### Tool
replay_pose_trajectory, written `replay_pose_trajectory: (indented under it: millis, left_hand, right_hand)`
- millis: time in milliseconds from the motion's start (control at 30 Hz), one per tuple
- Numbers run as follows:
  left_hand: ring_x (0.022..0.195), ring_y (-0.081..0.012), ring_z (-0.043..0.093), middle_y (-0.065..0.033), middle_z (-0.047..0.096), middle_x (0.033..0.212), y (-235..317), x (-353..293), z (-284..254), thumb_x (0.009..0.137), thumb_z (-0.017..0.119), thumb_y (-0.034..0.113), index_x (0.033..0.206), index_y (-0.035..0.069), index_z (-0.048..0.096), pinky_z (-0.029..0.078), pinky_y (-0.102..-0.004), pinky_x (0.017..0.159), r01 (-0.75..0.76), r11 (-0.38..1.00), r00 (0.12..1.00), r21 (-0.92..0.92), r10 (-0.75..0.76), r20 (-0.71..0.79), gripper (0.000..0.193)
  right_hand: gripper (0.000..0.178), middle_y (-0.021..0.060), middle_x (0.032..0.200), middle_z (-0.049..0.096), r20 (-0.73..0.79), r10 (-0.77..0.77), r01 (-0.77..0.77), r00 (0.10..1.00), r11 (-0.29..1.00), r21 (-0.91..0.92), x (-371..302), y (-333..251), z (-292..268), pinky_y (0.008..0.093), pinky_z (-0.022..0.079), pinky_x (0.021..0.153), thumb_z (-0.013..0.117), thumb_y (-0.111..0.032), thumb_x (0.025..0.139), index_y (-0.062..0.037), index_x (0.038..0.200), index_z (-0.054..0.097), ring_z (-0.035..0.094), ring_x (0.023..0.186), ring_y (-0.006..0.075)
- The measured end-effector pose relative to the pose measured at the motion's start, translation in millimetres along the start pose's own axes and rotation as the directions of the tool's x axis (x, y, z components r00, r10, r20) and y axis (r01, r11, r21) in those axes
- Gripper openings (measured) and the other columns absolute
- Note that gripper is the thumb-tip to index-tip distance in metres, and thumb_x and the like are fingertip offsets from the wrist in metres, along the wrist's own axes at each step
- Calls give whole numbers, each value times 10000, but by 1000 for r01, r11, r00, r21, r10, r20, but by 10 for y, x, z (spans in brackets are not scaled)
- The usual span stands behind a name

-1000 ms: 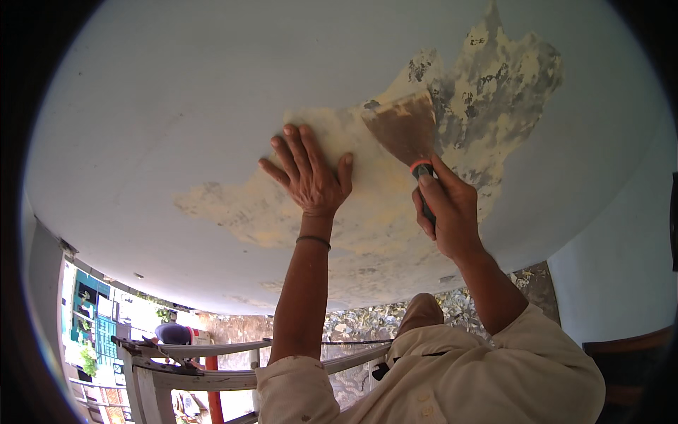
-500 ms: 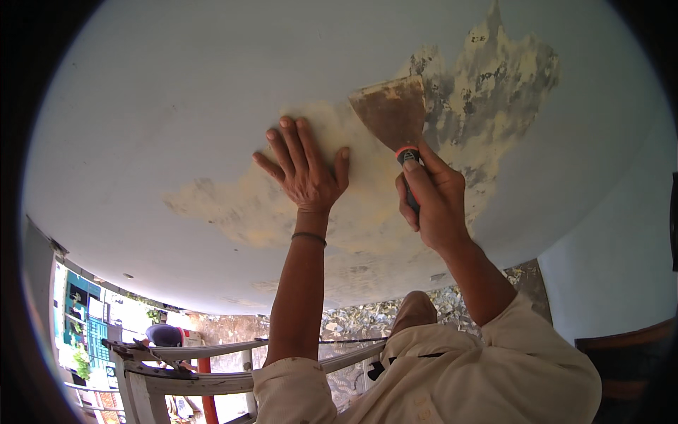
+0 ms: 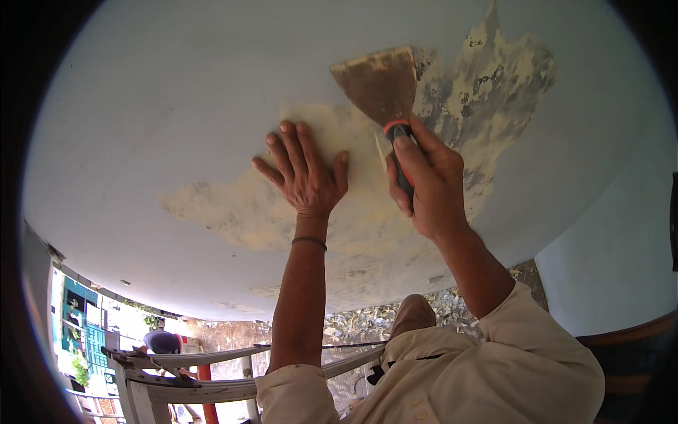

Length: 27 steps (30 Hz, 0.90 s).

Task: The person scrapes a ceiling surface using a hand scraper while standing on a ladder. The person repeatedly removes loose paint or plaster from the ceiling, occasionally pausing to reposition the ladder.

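Observation:
My right hand grips a paint scraper by its black and red handle, thumb along the top. The broad, rust-brown blade lies against the pale wall, its edge at the upper rim of a bare yellowish patch. Just below the blade, a thin pale flake shows beside the handle. My left hand lies flat on the wall left of the scraper, fingers spread and holding nothing. A dark band circles the left wrist.
Grey-yellow stripped paint spreads at the upper right. Below, paint chips litter the ground. A metal ladder stands at lower left, close to my left arm. Beyond it is a dark rounded shape, perhaps a person bending.
My right hand has pushed the scraper up and slightly left along the wall. A pale flake now shows below the blade. The left hand stays in place.

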<state>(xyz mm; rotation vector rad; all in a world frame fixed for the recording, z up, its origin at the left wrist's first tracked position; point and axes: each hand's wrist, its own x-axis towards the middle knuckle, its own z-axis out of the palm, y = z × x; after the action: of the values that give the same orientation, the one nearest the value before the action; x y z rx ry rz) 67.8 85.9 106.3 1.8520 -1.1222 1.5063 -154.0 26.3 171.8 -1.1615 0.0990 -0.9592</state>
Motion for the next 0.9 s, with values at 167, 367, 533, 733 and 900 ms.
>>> replay_pose_trajectory:
  millis: [167,367,533,733,900]
  left_hand:
    - [1629,-375,114,-186,334,1697,-23,-37,9,1027,497,575,1600,14,405,-63,-675,1261,-10,1000,999,-24,9,-34,807]
    - [1626,-377,132,-182,342,1694,-18,-28,17,1026,495,590,1590,15,423,-50,-681,1262,-3,1000,1000,2,4,-22,809]
    - [1631,-382,101,-197,260,1726,-33,-30,-16,1033,495,575,1649,19,298,-86,-649,1261,-25,1000,999,-5,25,-22,852]
    - [1630,-389,100,-200,276,1720,-23,-19,10,1030,488,584,1642,7,308,-81,-655,1258,-33,999,999,21,33,-24,860]
    - [1623,-383,141,-181,354,1687,-19,-27,-7,1022,495,596,1569,12,456,-42,-696,1255,4,1000,1000,15,-4,-12,801]
  right_hand:
    - [335,20,700,566,-47,73,-77,996,993,-89,-360,318,-227,219,312,374,538,-210,1108,-11,1373,591,426,434,41]
    - [331,4,684,546,-19,58,-59,998,996,-73,-224,213,-5,217,317,374,528,-207,1112,-5,1368,587,436,449,31]
    - [282,-4,700,555,-70,131,-135,989,989,-66,-409,278,-22,210,332,385,521,-210,1118,-14,1304,603,446,463,26]
    - [243,-1,713,561,-43,102,-103,994,995,-18,-350,191,86,210,333,376,520,-201,1117,-25,1260,610,444,453,28]
    - [252,32,683,555,-45,93,-94,995,995,-28,-299,225,81,229,292,357,539,-176,1096,-3,1267,602,424,420,55]
